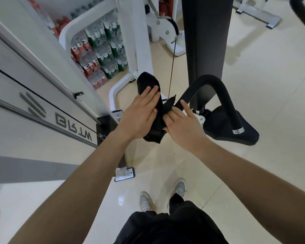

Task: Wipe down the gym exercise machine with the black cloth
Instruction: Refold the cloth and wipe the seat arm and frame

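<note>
A glossy cream tiled floor (pixel 253 88) runs through this gym, with shrink-wrapped packs of bottled water (pixel 99 50) stacked behind the white steel-framed gym exercise machine (pixel 139 50). In the head view, the soft black cloth (pixel 148 81) is held up in the air between both hands, just in front of the machine's thin black cable (pixel 172 67) and near its curved black padded handle (pixel 218 88), apart from the black cushioned seat (pixel 236 127). The left hand (pixel 139 117) lies flat over the cloth with straight fingers pressing it. The right hand (pixel 181 124) pinches the cloth's right edge with curled fingers, its index finger sticking out. The cloth looks matte, thick and bunched into a long fold, with one rounded end poking above the fingers and a ragged corner hanging below the palms. It is probably light and limp, so it will sag and slip loose unless gathered into a pad. A grip around the folded middle, palm behind it, seems best for pressing it along the handle and frame. It should not slide on the padding.
</note>
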`<action>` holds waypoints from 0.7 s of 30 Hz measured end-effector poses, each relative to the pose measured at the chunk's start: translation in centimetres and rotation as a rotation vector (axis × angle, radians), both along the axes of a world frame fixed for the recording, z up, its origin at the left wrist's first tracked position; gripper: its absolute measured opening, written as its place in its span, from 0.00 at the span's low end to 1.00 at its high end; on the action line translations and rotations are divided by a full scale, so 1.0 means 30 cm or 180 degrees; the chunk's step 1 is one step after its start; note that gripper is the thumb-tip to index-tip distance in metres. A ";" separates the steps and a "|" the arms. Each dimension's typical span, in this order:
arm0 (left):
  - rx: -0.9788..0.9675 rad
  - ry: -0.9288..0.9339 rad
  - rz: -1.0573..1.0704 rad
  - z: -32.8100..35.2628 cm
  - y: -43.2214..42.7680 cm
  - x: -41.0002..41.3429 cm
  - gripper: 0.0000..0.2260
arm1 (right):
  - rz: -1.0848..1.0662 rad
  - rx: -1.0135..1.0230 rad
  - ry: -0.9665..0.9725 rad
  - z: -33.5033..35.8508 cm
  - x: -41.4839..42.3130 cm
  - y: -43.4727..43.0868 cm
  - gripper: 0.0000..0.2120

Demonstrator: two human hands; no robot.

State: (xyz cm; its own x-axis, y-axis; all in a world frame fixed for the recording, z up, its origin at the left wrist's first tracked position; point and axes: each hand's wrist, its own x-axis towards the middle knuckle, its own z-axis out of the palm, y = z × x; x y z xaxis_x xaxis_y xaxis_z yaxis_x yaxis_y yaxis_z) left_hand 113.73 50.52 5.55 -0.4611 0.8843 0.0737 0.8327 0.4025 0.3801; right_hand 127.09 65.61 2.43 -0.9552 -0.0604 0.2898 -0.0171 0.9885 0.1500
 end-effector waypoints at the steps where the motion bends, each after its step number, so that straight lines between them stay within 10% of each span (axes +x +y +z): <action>1: -0.0047 -0.0008 -0.0027 0.003 0.007 -0.009 0.27 | 0.0104 -0.0003 0.0147 -0.003 -0.018 0.016 0.10; 10: 0.0496 -0.0457 0.0507 -0.048 -0.064 0.138 0.24 | 0.0046 -0.1001 0.0880 -0.054 0.072 -0.038 0.11; 21: 0.1598 -0.3104 0.1633 0.010 0.028 0.098 0.27 | -0.0826 -0.5272 -0.0539 0.197 -0.069 -0.199 0.17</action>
State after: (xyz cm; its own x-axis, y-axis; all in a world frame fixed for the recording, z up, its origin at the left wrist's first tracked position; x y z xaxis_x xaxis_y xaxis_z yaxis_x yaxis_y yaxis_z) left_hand 116.66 51.36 5.85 -0.8030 0.5548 -0.2177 -0.1038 0.2294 0.9678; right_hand 125.03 59.65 8.33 -0.9152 0.3352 -0.2238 0.2539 0.0481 -0.9660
